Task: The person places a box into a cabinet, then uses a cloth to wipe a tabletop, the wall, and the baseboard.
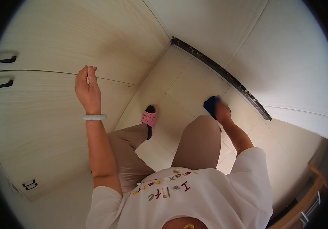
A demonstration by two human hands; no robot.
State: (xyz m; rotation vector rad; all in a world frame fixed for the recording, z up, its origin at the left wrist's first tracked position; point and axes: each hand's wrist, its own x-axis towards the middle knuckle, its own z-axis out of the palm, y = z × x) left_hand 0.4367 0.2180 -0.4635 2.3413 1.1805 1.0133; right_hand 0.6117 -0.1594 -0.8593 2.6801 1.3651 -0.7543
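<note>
My left hand (88, 88) is raised in front of the pale wood cabinet (49, 99). Its fingers are drawn together, and nothing shows in them; whether it touches the cabinet front I cannot tell. A white bangle (94, 117) circles that wrist. Low on the right, beside my bent knee, my right hand (222, 110) is closed on a dark blue cloth (210, 105). Part of this hand is blurred, and the cloth's underside is hidden.
A black strip (221, 72) runs along the foot of the white panel (286, 57). Black handles (4, 60) stick out from the cabinet. My foot in a pink slipper (149, 116) stands on the tiled floor (171, 103). At lower right is a wooden-framed item (305, 200).
</note>
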